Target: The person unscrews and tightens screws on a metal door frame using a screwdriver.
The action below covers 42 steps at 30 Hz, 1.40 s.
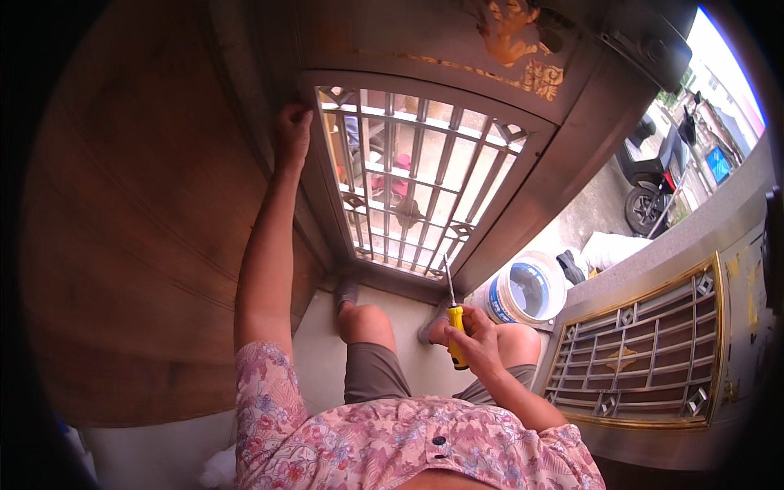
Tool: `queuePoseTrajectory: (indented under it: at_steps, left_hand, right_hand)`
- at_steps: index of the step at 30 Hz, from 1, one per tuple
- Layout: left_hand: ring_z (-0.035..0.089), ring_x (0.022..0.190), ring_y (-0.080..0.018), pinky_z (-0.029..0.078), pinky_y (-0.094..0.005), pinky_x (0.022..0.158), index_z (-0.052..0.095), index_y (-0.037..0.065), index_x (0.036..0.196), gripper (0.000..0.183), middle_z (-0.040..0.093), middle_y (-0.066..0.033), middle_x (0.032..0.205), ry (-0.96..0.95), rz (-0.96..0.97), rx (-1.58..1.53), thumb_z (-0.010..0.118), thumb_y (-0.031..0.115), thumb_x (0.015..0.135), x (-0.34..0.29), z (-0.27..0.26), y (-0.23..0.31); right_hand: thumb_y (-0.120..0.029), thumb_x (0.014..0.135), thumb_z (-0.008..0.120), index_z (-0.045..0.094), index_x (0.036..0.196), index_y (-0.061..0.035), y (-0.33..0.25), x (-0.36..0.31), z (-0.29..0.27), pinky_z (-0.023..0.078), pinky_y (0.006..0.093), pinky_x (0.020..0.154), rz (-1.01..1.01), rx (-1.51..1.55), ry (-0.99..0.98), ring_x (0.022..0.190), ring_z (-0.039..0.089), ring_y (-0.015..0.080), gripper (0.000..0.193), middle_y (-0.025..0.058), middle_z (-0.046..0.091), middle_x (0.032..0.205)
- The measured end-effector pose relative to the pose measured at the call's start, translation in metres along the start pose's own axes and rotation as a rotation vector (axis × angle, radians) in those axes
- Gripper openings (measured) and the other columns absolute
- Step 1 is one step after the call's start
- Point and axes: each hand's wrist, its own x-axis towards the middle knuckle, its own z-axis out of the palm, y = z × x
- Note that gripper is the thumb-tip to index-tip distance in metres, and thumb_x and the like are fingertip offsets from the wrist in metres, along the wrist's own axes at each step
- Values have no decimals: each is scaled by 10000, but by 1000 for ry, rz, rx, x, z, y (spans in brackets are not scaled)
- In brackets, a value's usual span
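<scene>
Your right hand (pixel 480 339) curls around the yellow-handled screwdriver (pixel 457 341), which points away beyond that hand. A white bucket (pixel 500 300) stands to its right. Your left hand (pixel 295 126) is bent-fingered, the barred door (pixel 535 184) just beside it; whether it pinches anything, I cannot tell.

A white plastic bucket with blue markings (pixel 500 300) stands near a gold-framed metal lattice panel (pixel 625 359), a dark shoe (pixel 569 266) and a crumpled white sheet (pixel 611 248) just beyond. Outdoors, a black-and-red two-wheeled motorbike (pixel 653 173) stands on pale grey ground (pixel 599 204), a flat blue rectangular object (pixel 718 165) beside it.
</scene>
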Motion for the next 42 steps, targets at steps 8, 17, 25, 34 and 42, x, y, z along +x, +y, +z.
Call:
queuePoseTrajectory:
  at_steps: [8, 17, 25, 34, 42]
  left_hand:
    - [629, 720, -377, 502, -466, 581, 618, 39, 777, 307, 648, -183, 787, -136, 220, 903, 488, 306, 855, 14, -14, 12]
    - [633, 798, -377, 504, -479, 643, 645, 71, 859, 327, 656, -181, 855, -92, 197, 951, 520, 371, 832, 26, -6, -1]
    - [621, 763, -386, 488, -474, 621, 661, 53, 821, 383, 649, -194, 831, -106, 128, 920, 490, 396, 829, 30, -9, -1]
    - [630, 797, -342, 489, -421, 685, 642, 50, 862, 296, 664, -144, 855, -62, 116, 616, 556, 330, 818, 23, -12, -20]
    - [631, 836, -332, 490, -427, 702, 602, 61, 926, 243, 655, -138, 906, -73, 125, 774, 550, 281, 836, 12, -9, 15]
  right_hand:
    - [-63, 791, 676, 479, 1120, 21, 3, 0, 3, 499, 264, 554, -20, -14, -3, 633, 604, 120, 393, 85, 601, 786]
    - [-89, 769, 682, 495, 1105, 34, -5, 11, -19, 498, 271, 590, -233, -171, 127, 645, 599, 133, 403, 96, 596, 805]
    - [-44, 786, 639, 483, 1120, 14, -75, 50, -47, 479, 282, 572, -414, -255, 303, 636, 595, 172, 373, 120, 587, 758]
    - [-106, 709, 623, 560, 1100, -93, -143, 148, -77, 449, 349, 531, -1200, -1490, 43, 779, 576, 231, 396, 87, 548, 1184]
    - [-143, 747, 590, 583, 1034, -90, -153, 152, -77, 470, 335, 577, -840, -2019, -131, 822, 582, 207, 292, 116, 541, 1166]
